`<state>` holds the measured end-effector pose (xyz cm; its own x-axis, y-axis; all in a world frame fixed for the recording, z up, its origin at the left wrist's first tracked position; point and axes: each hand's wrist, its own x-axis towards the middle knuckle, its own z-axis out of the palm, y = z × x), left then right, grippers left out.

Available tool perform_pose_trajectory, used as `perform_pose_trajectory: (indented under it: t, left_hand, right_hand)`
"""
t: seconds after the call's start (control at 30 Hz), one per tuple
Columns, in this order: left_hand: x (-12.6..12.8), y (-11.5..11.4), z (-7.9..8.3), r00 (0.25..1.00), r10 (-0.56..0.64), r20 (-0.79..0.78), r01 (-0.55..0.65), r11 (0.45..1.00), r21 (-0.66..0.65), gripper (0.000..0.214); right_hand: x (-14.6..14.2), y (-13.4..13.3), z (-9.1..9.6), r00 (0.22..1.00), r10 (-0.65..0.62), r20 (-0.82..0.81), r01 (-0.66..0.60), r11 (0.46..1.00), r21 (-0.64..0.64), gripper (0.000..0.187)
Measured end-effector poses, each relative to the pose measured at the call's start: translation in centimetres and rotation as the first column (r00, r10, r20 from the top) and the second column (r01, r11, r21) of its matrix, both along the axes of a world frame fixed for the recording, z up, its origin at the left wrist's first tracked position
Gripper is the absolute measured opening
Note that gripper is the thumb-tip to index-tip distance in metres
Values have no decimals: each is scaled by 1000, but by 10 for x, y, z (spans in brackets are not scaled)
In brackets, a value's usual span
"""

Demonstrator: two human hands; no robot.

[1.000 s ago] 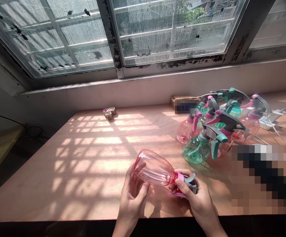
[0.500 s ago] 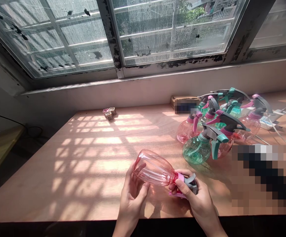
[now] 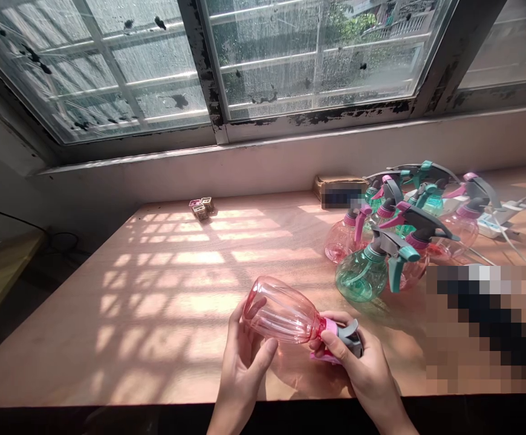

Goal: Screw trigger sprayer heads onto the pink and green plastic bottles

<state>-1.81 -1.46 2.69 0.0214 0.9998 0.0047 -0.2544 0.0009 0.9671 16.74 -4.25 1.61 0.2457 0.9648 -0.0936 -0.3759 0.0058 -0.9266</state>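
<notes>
A clear pink spray bottle [image 3: 285,315] lies tilted on its side low in the centre of the frame, above the near edge of the desk [image 3: 163,290]. Its ribbed body points up-left, and its grey and pink trigger head points right. The left hand [image 3: 245,356] cups the body; the right hand [image 3: 365,368] grips the trigger head. More spray bottles [image 3: 394,235] stand grouped at right.

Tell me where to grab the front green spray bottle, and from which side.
Probably best to grip the green spray bottle at its narrow neck under the grey head, coming from the near left. The other bottles crowd its back and right, and its trigger hangs on the right.
</notes>
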Motion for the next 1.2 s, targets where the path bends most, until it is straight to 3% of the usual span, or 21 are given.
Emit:
perform_pose_trajectory:
  t: [0.33, 0.57, 0.73, 1.2]
  left_hand:
    - [3, 2, 2, 997, 76, -29, -77, 996, -35, 65]
    - [1, 3, -2, 996, 91, -23, -92, 995, -47, 81]
    - [4, 3, 3, 988, 141, -68, -145, 988, -61, 72]
    - [1, 7, 2, 991, 103, -81, -105, 994, -22, 60]
  right_hand:
    - [2, 0, -2, 996, 50, 72, -49, 999, -18, 42]
    - [2, 0, -4, 994, 61, 91, -60, 998, -16, 42]
    - [2, 0, -3, 990, 79, 120, -76, 997, -32, 43]
    - [4, 1, -2, 982, 104, 158, -98, 994, -44, 47]
